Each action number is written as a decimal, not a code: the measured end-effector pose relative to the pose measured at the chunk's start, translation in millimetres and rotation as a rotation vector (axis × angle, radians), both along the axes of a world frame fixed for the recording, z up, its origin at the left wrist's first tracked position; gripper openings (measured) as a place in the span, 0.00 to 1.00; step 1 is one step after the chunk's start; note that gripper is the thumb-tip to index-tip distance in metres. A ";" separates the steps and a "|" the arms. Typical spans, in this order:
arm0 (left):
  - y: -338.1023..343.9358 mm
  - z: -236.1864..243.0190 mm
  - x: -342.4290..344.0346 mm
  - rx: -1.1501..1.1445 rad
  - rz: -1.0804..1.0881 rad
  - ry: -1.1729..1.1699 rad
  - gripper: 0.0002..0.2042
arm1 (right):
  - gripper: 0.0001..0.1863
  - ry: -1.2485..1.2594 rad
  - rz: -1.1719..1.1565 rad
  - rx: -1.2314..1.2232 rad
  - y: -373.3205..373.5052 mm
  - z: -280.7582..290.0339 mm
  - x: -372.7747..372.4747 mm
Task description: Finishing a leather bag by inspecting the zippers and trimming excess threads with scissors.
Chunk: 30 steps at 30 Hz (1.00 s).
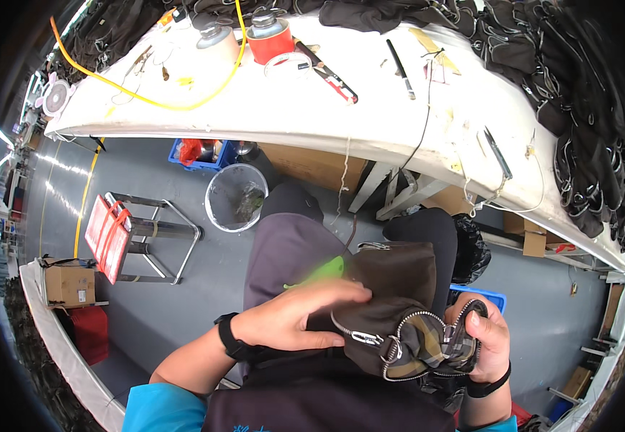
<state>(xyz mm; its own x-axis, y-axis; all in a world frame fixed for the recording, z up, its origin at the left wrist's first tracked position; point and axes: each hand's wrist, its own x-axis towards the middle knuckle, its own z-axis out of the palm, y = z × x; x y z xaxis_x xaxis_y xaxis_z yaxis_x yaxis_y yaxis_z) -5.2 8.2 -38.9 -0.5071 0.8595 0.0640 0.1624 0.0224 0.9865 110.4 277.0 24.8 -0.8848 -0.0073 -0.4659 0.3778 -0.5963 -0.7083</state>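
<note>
A dark brown fabric bag (391, 302) with metal zippers lies across my lap. Its zipped opening gapes at the near end, showing a plaid lining (414, 353). My right hand (491, 337) is closed around the right edge of that opening, thumb on the zipper edge. On the other side, my left hand (301, 313) has its fingers stretched out and its thumb apart, the tips at the bag's left side. Just beyond the left fingers is a blurred bright green thing (324, 271); its kind cannot be made out.
Ahead stands a white-covered table (255, 115) with a red can (269, 37), a pale can (217, 45), pliers (334, 78) and a yellow hose (161, 105). Dark bags (571, 108) are heaped right. A waste bin (236, 198) and stool (150, 234) stand left.
</note>
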 end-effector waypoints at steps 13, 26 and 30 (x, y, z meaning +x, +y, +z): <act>85.9 14.5 32.9 0.087 0.234 -0.421 0.06 | 0.40 0.579 0.015 1.777 -38.4 12.8 3.1; 75.8 49.9 -5.1 -0.055 0.416 0.813 0.21 | 0.22 0.896 0.136 1.490 7.2 9.9 -27.2; 67.7 43.6 -8.8 0.277 -0.028 -0.027 0.09 | 0.20 0.763 0.420 1.213 12.2 44.1 -29.0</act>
